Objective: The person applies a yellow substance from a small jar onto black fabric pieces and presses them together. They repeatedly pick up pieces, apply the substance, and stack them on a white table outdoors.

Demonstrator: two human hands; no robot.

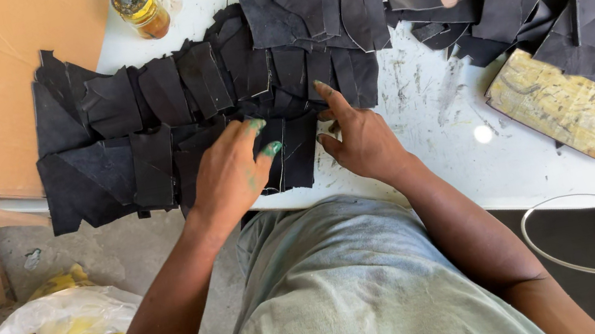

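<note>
White surface (466, 153) with overlapped black leather pieces (145, 137) at 11 o'clock, left hand (230, 175) and right hand (362, 139) pressed flat, fingers spread, pinching nothing; possible shifting of rows from sideways push.

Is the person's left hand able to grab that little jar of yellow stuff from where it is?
Probably yes. The left hand rests on the black pieces at the table's near edge, and the jar stands beyond them at the far edge. Nothing tall stands between; it would mean reaching over the pieces.
</note>
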